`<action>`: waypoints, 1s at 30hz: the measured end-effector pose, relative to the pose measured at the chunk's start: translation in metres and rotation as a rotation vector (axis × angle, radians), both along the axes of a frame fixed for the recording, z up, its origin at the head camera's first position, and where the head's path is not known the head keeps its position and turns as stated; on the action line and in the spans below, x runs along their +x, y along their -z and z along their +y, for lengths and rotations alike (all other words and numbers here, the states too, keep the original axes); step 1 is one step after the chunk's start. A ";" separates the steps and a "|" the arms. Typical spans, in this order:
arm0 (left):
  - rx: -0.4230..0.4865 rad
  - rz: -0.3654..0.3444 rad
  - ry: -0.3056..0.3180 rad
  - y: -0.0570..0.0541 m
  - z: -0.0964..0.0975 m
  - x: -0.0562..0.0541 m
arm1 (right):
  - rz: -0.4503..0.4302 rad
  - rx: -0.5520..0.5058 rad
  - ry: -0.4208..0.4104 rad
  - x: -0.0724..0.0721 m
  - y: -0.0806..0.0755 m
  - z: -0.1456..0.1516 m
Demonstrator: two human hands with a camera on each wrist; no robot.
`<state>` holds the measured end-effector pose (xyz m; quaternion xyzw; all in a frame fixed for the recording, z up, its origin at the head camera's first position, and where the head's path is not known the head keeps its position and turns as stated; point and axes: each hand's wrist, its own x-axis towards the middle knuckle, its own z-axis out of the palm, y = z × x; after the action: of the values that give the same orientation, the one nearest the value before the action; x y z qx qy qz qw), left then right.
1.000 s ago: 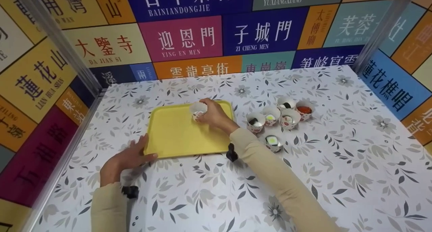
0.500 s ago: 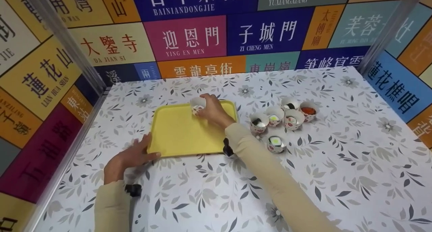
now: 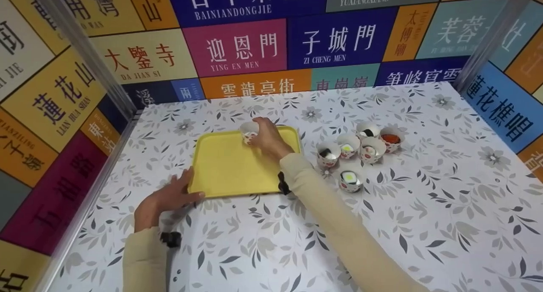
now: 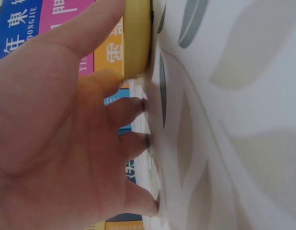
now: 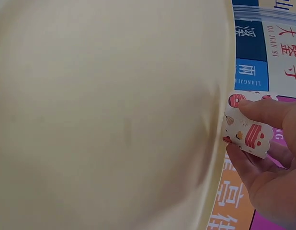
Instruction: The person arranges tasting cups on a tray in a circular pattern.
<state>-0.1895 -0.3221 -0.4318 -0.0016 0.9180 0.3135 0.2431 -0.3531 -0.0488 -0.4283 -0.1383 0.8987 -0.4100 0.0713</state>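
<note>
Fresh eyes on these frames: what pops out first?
Probably the bright yellow tray, lying on the leaf-patterned table with the left hand at its near-left corner. Next, the right hand holding a printed cup at the tray's far edge, and six more filled cups to the tray's right. Behind everything, the colourful sign-covered wall competes for attention.

I see a plain yellow rectangular tray (image 3: 229, 169), a round white paper cup (image 5: 246, 127) printed with red cakes, beige fabric sleeves (image 3: 345, 215), and a white bench (image 3: 237, 249) patterned in grey leaves and flowers.
</note>
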 end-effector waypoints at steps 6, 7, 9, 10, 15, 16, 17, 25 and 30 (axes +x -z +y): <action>-0.010 -0.025 -0.042 0.001 0.001 0.001 | -0.017 0.034 -0.013 -0.002 0.004 -0.003; -0.013 -0.031 -0.047 0.001 0.002 0.001 | -0.019 0.045 -0.016 -0.002 0.004 -0.003; -0.023 -0.036 -0.057 0.002 0.001 0.000 | -0.025 0.055 -0.023 -0.002 0.004 -0.003; -0.025 -0.036 -0.059 0.001 0.002 0.000 | -0.028 0.056 -0.026 -0.002 0.003 -0.003; -0.029 -0.019 -0.043 0.002 0.001 0.000 | -0.027 0.066 -0.048 0.000 0.001 -0.002; -0.030 -0.019 -0.038 0.002 0.001 0.000 | -0.024 0.073 -0.053 0.000 0.001 -0.001; -0.030 -0.019 -0.035 0.002 0.002 0.000 | -0.022 0.082 -0.058 0.000 0.001 -0.001; 0.000 -0.010 -0.032 0.001 0.002 0.001 | 0.005 0.124 -0.053 0.005 -0.016 0.007; 0.008 0.010 -0.007 0.000 0.001 0.001 | 0.025 0.126 -0.052 0.005 -0.032 0.019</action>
<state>-0.1885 -0.3214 -0.4320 -0.0024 0.9180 0.3178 0.2373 -0.3479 -0.0301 -0.3964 -0.1622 0.9197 -0.3486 0.0793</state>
